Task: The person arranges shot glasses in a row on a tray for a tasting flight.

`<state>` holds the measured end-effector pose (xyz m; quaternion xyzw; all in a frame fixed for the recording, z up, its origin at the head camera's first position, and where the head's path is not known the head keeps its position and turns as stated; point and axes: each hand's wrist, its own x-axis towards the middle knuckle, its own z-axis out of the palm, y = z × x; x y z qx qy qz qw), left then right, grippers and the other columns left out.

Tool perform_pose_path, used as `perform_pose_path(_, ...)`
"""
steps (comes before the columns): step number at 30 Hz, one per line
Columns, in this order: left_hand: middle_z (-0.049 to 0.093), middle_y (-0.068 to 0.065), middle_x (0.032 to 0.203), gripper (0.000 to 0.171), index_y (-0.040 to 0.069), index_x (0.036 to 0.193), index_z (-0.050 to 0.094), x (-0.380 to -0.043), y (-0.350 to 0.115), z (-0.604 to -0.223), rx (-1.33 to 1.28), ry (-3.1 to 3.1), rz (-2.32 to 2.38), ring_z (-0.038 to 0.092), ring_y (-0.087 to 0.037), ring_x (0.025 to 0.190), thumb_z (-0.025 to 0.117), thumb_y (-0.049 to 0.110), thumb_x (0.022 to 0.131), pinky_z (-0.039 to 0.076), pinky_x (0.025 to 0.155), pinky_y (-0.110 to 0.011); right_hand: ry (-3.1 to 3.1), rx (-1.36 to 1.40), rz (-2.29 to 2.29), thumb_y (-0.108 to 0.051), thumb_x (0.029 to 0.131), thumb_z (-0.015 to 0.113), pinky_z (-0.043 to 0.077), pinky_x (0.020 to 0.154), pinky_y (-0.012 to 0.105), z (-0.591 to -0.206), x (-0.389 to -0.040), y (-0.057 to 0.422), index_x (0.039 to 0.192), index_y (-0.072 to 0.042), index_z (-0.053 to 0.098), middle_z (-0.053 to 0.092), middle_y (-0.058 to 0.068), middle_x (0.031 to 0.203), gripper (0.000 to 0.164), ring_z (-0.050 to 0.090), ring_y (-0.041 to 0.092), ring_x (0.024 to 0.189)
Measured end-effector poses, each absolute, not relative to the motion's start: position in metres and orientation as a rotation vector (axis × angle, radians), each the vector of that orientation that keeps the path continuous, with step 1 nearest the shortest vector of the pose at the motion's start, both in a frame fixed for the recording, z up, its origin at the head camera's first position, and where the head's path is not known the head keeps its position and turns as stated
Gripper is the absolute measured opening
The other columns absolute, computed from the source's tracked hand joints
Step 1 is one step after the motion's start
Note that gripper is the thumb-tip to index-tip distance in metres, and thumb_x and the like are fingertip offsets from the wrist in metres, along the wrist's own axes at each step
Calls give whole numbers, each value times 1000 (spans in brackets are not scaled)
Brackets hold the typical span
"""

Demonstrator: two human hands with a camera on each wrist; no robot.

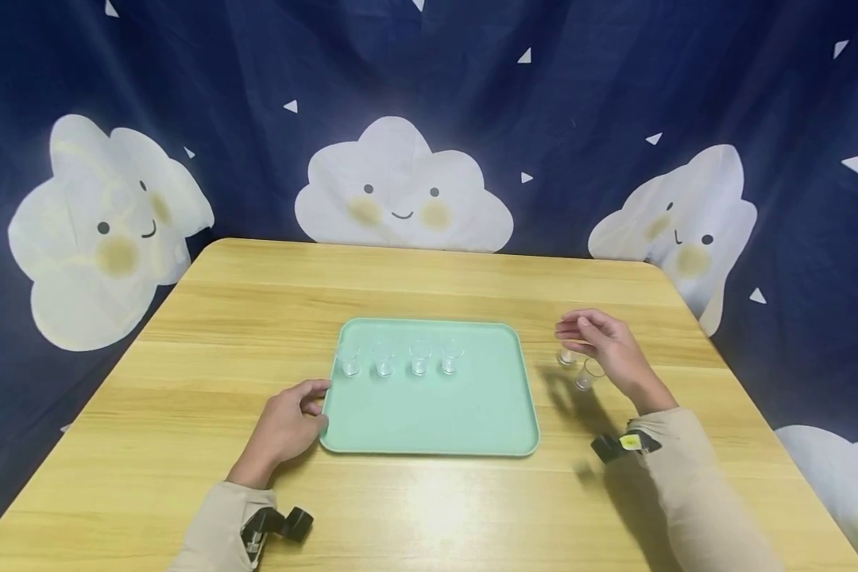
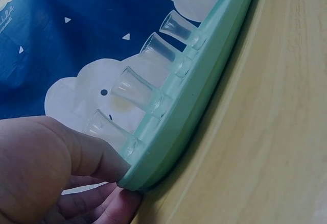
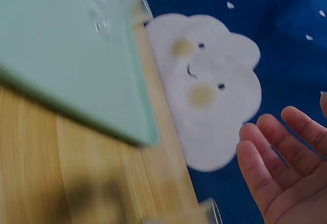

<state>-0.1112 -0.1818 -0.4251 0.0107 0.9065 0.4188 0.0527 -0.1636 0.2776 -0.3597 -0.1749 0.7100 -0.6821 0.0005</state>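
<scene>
A mint-green tray (image 1: 436, 413) lies on the wooden table. My left hand (image 1: 286, 425) holds its left edge, the thumb and fingers at the rim in the left wrist view. Several small clear shot glasses stand upright in a row along the back left half of the tray, the rightmost shot glass (image 1: 450, 363) near its middle. To the right of the tray, my right hand (image 1: 608, 345) hovers with fingers extended and nothing in its grasp. Under it on the table are two more shot glasses, a nearer glass (image 1: 586, 375) and a farther glass (image 1: 566, 357), partly covered by the fingers.
The wooden table (image 1: 429, 508) extends around the tray on all sides. Behind it hangs a dark blue curtain (image 1: 257, 63) with white clouds and small triangles. Both wrists carry a black camera mount (image 1: 275, 526) over beige sleeves.
</scene>
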Motion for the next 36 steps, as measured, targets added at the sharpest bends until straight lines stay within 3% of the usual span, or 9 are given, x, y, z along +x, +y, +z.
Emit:
perform_pose_path(6,65,-12,118,49,2,130,59,-111,-181,-425,36,2759,1271,60,-20,92,61,2,81,47,77,-36,2387,-491,-2085,-15,103,43,51,84,23,-363,-154,308,110,-6,61,68,-2,103,21,66,11,97)
perform_pose_path(9,65,-12,118,49,2,130,59,-111,-181,-425,34,2761,1269,60,-20,92,61,2,81,47,77,-36,2463,-440,-2032,-14,103,44,50,83,20,-368,-150,318,110,-3,60,67,-7,101,20,65,8,96)
perform_pose_path(13,65,-12,117,48,2,129,59,-110,-181,-426,24,2767,1263,60,-20,91,62,1,81,47,77,-36,2573,-341,-1899,-14,103,45,50,83,19,-376,-146,327,115,14,52,66,-9,101,31,64,4,95)
perform_pose_path(16,65,-12,117,48,2,129,59,-110,-181,-426,21,2766,1262,60,-20,92,62,1,81,47,77,-36,2656,-266,-1736,-13,102,48,49,82,18,-381,-144,333,121,20,47,66,5,108,38,62,1,95)
perform_pose_path(18,65,-12,118,48,2,129,59,-110,-181,-426,20,2765,1264,60,-20,92,62,1,81,47,77,-36,2718,-247,-1581,-13,101,51,48,82,17,-383,-144,335,125,18,48,63,17,114,39,59,0,96)
perform_pose_path(21,65,-12,118,48,2,130,59,-111,-181,-426,21,2766,1263,59,-20,92,62,2,81,47,77,-36,2753,-251,-1394,-13,98,57,46,82,16,-387,-144,337,127,14,50,57,29,121,41,58,6,100)
perform_pose_path(27,65,-11,118,48,2,129,59,-112,-181,-426,30,2771,1255,59,-20,91,62,2,81,47,78,-37,2636,-256,-1369,-8,91,65,50,81,22,-391,-143,336,128,14,47,56,30,121,47,59,34,107)
perform_pose_path(36,64,-11,118,48,2,130,59,-112,-181,-427,19,2757,1271,59,-20,92,62,2,81,47,77,-36,2621,-234,-1359,-5,89,67,52,80,24,-394,-146,335,124,13,49,58,28,117,44,59,38,108)
